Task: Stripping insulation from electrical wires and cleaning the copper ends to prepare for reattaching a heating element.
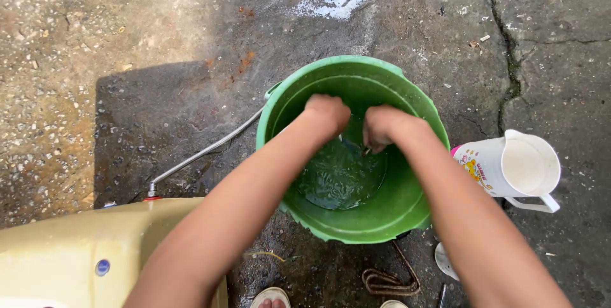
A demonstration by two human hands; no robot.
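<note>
A green plastic bucket stands on wet concrete with a little water in its bottom. Both my arms reach down into it. My left hand is curled into a fist over the water, near the bucket's far wall. My right hand is close beside it, fingers bent down around something small and dark at the water's surface; what it is cannot be made out. The two hands almost touch.
A white plastic jug with a coloured print stands right of the bucket. A cream plastic container lies at the lower left, with a metal hose running toward the bucket. A bent rusty wire and sandal tips lie below.
</note>
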